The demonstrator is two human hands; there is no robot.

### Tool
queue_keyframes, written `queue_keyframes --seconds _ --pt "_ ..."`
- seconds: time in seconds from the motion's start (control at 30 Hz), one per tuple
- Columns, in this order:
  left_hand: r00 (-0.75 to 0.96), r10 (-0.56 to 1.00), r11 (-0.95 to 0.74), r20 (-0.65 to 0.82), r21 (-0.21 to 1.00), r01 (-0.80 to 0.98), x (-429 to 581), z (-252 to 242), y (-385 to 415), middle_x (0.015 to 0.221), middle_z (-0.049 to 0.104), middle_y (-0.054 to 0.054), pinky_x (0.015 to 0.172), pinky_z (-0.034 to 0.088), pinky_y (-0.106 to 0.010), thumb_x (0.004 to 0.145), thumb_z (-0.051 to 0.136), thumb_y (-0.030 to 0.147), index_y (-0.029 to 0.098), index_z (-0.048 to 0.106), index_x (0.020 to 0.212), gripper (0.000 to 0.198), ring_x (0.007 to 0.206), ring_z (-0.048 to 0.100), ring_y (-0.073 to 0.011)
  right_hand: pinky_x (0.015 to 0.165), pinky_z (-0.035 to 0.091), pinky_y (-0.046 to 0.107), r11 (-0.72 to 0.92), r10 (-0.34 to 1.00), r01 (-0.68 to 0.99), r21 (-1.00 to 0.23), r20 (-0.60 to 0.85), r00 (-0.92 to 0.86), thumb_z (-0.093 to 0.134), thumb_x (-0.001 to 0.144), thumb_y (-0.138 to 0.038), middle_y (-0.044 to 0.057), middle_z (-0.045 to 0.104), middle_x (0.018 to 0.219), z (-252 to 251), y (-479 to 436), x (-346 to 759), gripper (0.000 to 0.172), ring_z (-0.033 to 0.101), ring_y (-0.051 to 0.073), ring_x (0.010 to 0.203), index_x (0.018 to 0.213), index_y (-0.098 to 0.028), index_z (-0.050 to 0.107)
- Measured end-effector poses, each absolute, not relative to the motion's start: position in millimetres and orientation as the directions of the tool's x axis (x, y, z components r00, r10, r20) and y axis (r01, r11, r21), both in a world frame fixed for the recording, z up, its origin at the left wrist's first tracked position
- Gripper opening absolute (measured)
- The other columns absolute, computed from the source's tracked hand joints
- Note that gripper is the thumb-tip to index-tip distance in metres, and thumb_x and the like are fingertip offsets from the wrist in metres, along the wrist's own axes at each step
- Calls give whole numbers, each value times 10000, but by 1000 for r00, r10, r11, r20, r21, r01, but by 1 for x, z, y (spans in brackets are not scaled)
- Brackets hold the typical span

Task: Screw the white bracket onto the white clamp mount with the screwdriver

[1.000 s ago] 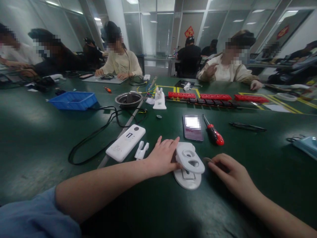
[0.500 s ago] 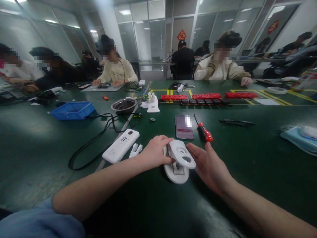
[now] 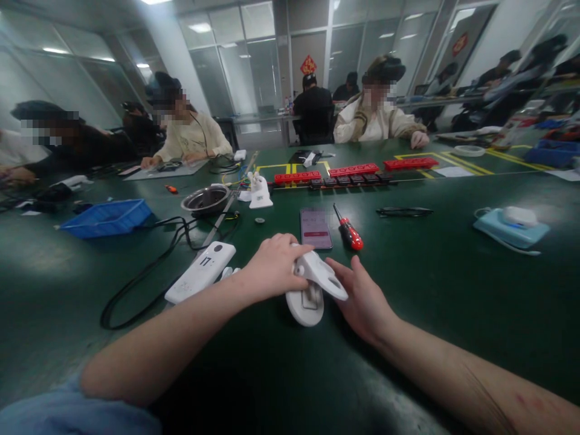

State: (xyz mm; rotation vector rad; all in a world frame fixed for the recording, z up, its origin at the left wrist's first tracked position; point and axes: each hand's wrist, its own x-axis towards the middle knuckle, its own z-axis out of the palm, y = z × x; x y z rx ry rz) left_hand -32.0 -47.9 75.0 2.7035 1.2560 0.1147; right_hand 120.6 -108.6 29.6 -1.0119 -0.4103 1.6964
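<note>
A white plastic stand (image 3: pixel 324 276) has a round base and a tilted upper plate with cut-out openings. My left hand (image 3: pixel 272 263) grips it at the hinge side, thumb and fingers closed round the joint. Close to the plate's right edge is my right hand (image 3: pixel 367 296), its fingers stretched out and its thumb up. Whether its fingertips touch the plate I cannot tell. Just beyond the stand lies a phone (image 3: pixel 316 228) with its screen lit, and beside it a red and black screwdriver (image 3: pixel 348 229). Tweezers (image 3: pixel 405 212) lie farther right.
On the left are a white case marked 17 (image 3: pixel 200 273), black cable (image 3: pixel 131 284), a blue tray (image 3: pixel 106 219) and a metal bowl (image 3: pixel 206 199). Red strips (image 3: pixel 353 170) lie across the table. A light blue pouch (image 3: pixel 512 228) is at the right. Co-workers sit opposite.
The view has turned to the right, so the table things appear farther left. In my left hand the stand's upper plate shows more edge-on. My right hand stays open beside it.
</note>
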Motion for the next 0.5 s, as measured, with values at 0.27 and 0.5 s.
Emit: queue_keyframes --seconds 0.27,0.5 --pt "539 842 -468 15 516 718 -73 25 -51 1221 416 -53 985 287 -383 648 602 199 248 379 1261 654 1134 387 -221 1043 189 284 -354 918 -478 -804 -395 -15 339 860 -390 43 342 1345 21 -109 122 394 315 124 1221 1181 -183 437" --pt "523 850 -445 62 617 649 -78 1 -54 1359 305 -82 1020 230 -449 749 550 257 253 297 1309 614 1247 279 -248 809 404 366 5 988 180 -984 33 154 454 776 -414 47 541 930 44 -113 130 258 495 197 879 908 -211 539"
